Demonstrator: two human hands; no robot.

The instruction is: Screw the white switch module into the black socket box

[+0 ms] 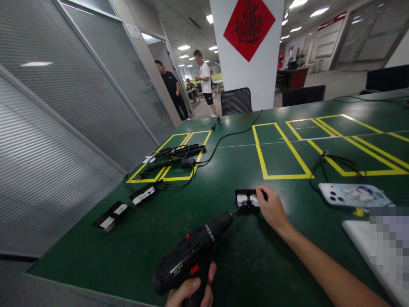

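My left hand (191,292) is wrapped round the handle of a black cordless drill (188,253) with red buttons. The drill's long thin bit (239,209) reaches up and right to the middle of a small black piece with white parts (242,199). Whether the tip touches it I cannot tell. From the right, my right hand (271,207) pinches that piece's right end, thumb and fingers closed on it against the green table. Two similar black pieces with white parts, one nearer (110,216) and one farther (144,194), lie off to the left.
Tangled black cables and adapters (179,157) cover taped yellow rectangles at left. On the right are a cable loop (338,160), a phone (354,195) and a white-edged item (361,243), partly blurred. Chairs (236,101) stand beyond the table (223,166); two people stand farther back.
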